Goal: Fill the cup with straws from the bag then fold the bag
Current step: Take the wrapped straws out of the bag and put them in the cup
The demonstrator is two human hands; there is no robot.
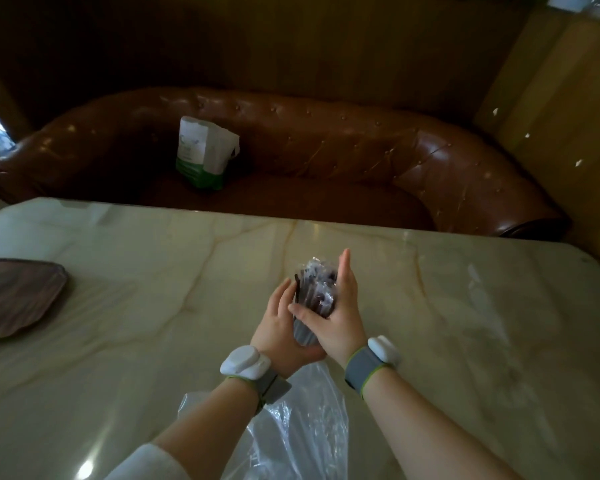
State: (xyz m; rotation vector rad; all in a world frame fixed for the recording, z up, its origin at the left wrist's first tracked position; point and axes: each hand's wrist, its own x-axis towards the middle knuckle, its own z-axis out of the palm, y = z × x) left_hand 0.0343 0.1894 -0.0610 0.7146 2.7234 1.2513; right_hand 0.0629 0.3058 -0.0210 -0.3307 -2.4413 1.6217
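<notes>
A bundle of dark, individually wrapped straws (314,289) stands upright above the marble table, pressed between both hands. My left hand (280,327) cups the bundle from the left and below. My right hand (336,310) presses its right side, fingers stretched upward along the straws. The lower part of the bundle looks like it sits in a clear cup, but my hands hide most of it. A crumpled clear plastic bag (302,420) lies on the table under my forearms, near the front edge.
The marble table (153,289) fills the view. A dark wooden tray (14,296) lies at its left edge. Behind the table is a brown leather sofa (326,150) with a white and green bag (203,152) on its seat.
</notes>
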